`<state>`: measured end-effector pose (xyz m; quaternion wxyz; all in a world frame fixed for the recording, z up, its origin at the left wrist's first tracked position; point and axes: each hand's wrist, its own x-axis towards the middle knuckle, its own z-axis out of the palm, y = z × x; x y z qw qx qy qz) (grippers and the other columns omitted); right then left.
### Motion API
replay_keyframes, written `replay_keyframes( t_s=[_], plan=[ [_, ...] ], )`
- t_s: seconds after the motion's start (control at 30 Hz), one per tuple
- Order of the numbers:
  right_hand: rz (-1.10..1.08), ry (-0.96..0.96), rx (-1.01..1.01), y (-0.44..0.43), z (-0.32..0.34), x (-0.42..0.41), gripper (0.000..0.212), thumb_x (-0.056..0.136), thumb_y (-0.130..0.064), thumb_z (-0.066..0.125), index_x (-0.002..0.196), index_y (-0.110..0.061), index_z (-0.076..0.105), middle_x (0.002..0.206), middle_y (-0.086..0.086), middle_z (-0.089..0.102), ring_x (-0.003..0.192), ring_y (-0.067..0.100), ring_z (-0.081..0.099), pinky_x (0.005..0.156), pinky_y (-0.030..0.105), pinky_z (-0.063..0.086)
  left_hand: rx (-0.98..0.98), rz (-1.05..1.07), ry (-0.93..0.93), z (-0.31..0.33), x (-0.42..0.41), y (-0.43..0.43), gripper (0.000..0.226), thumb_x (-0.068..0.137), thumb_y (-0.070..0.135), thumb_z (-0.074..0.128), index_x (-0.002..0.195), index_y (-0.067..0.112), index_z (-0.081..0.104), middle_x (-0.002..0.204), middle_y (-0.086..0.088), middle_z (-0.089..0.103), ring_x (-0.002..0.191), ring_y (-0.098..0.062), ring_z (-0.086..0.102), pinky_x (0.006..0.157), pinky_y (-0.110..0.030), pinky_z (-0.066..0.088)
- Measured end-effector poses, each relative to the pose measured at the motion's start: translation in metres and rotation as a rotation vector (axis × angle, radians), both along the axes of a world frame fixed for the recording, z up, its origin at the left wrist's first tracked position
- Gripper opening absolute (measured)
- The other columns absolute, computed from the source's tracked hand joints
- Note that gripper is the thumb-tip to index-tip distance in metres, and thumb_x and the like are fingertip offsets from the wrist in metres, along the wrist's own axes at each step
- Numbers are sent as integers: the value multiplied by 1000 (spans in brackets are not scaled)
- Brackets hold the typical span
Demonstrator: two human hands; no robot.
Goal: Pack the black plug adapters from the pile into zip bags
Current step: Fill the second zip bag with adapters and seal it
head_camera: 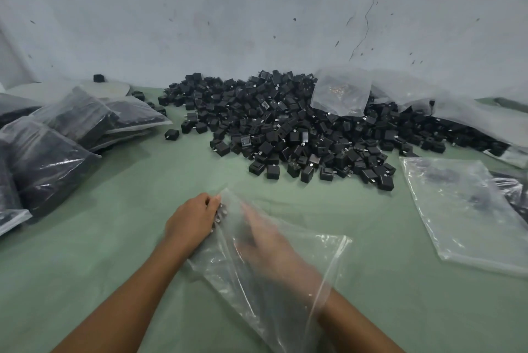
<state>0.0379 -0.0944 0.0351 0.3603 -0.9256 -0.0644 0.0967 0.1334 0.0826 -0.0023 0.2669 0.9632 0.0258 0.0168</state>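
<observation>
A pale, stained wall (257, 9) with a crack fills the top of the view from 10 to 2 o'clock. Below it a green tabletop (114, 238) runs across everything else.

The pile of black plug adapters (285, 129) lies against the wall at 12 to 2 o'clock, spreading toward the centre. At 9 o'clock a heap of filled bags (48, 158) leans together, dark adapters showing through the plastic. At 3 o'clock flat empty bags (463, 209) lie stacked on the tabletop, just beside the pile's near edge. A small clear bag (341, 92) holding some pale metallic bits rests on top of the pile at 1 o'clock.

At 6 o'clock the zip bag (320, 247) being worked lies crumpled on the tabletop, well apart from the pile, with its mouth pointing to 11 o'clock. The left hand (194, 218) sits at that mouth; its fingers are curled and pinch the plastic edge, with some small dark bits at the fingertips that are too unclear to name. The right hand (265, 235) is inside the bag, seen through the plastic and blurred, so I cannot tell whether its fingers are spread or closed round anything.

One lone adapter (172, 134) sits apart at 10 o'clock, between the pile and the filled bags.
</observation>
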Motion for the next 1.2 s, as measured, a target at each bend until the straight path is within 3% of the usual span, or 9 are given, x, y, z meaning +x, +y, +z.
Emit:
replay_keyframes(
  t_s=[0.13,0.27,0.37,0.5,0.7,0.83,0.93,1.1,1.2],
  plan=[
    [209,154,152,-84,11,-52,44,98,-8,60,140,-16,53,144,0,54,134,12,50,113,26,38,-15,1,-1,-4,3,2,46,100,59,32,80,26,57,69,9,65,76,-17,61,68,-34,43],
    [275,345,322,-168,57,-89,24,93,-29,71,115,-23,72,114,-2,72,105,7,65,91,22,50,-18,4,-12,-9,5,3,45,100,60,32,84,27,58,70,11,65,77,-17,61,70,-35,45],
    [59,111,280,-204,73,-62,18,91,-34,71,105,-24,73,103,3,72,91,13,66,82,27,54,-24,-4,-10,-10,5,3,46,100,61,33,85,26,59,71,10,66,76,-17,63,73,-35,48],
    [-237,-181,63,-194,53,26,11,93,-23,67,96,-33,70,96,-14,71,93,7,65,85,29,50,-30,-1,-30,-10,4,2,45,100,60,32,84,27,59,66,11,66,73,-14,64,74,-35,51],
    [-196,-55,-368,-142,4,127,52,95,-46,56,143,-32,40,121,9,57,113,32,56,95,39,44,-9,21,-58,-9,-1,0,45,100,60,32,83,29,59,64,11,65,70,-10,62,72,-33,51],
    [-317,-103,-352,-134,-15,144,29,94,-45,54,110,-25,41,105,10,60,98,36,57,77,38,43,-31,35,-72,-8,-1,1,42,100,58,35,79,30,59,62,15,66,65,-5,62,68,-30,48],
    [-342,-129,-231,-141,-15,136,21,94,-33,58,95,-25,39,88,3,57,90,32,57,74,37,42,-29,37,-63,-7,-1,1,42,100,58,35,79,31,59,61,16,65,65,-4,62,67,-30,47],
    [-464,-119,363,-166,20,69,25,88,-34,73,110,-36,62,87,0,69,59,6,53,57,24,42,-25,17,-50,-4,-3,1,43,100,58,33,80,31,59,65,13,67,67,-8,64,75,-34,53],
    [-552,-119,691,-183,33,-10,27,84,-24,73,111,-25,71,87,10,67,64,14,55,58,27,49,-33,13,-49,-2,-4,-1,43,101,56,33,80,30,60,67,13,67,65,-7,65,76,-34,53]
  ],
)
